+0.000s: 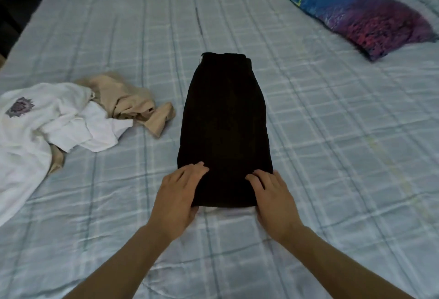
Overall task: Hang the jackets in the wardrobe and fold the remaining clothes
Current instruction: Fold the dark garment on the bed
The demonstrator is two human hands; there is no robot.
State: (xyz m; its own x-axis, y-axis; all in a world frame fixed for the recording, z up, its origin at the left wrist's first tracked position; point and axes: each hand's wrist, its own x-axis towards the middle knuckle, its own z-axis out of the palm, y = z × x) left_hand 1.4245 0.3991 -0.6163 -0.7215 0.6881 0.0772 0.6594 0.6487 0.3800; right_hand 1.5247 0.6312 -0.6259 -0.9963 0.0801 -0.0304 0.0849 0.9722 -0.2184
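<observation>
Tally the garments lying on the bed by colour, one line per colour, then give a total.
Black: 1, the folded black garment under both hands
White: 1, the crumpled white T-shirt
Beige: 1, the crumpled beige garment
Total: 3

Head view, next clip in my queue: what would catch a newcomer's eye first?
The long black folded garment in the middle of the pale blue checked bedsheet, with the left hand and right hand resting on its near end. Next, the crumpled white printed shirt and beige garment heaped at the left, and the blue-and-purple pillow at far right.
</observation>
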